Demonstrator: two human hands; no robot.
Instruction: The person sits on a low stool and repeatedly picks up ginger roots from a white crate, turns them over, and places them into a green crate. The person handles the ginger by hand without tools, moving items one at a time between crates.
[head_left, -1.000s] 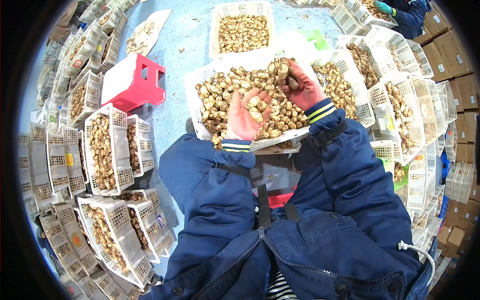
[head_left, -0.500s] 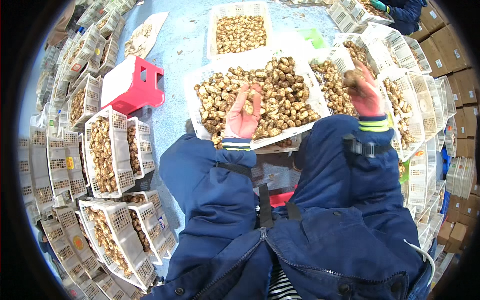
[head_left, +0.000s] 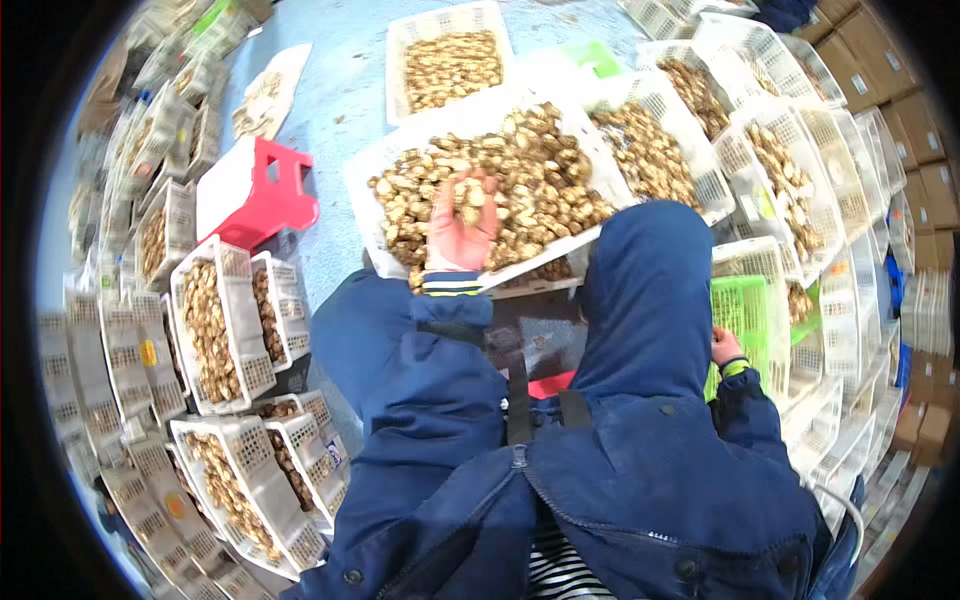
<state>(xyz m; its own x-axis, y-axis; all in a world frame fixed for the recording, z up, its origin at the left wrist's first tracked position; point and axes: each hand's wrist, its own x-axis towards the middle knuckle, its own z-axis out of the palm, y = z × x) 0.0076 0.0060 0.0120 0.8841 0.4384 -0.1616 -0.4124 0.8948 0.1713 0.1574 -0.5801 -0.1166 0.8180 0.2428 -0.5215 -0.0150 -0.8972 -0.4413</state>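
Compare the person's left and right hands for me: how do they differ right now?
The left hand is palm up, cupping lumpy pieces; the right hand shows only partly, its hold unclear. The left hand is over the front white basket; the right hand is by the green basket, off to the right. Both have navy sleeves with yellow on the cuffs.

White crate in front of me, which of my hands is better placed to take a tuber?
Probably your left hand: it's over the crate, though it seems to cup some tubers. Your right hand is off to the side, by the green basket.
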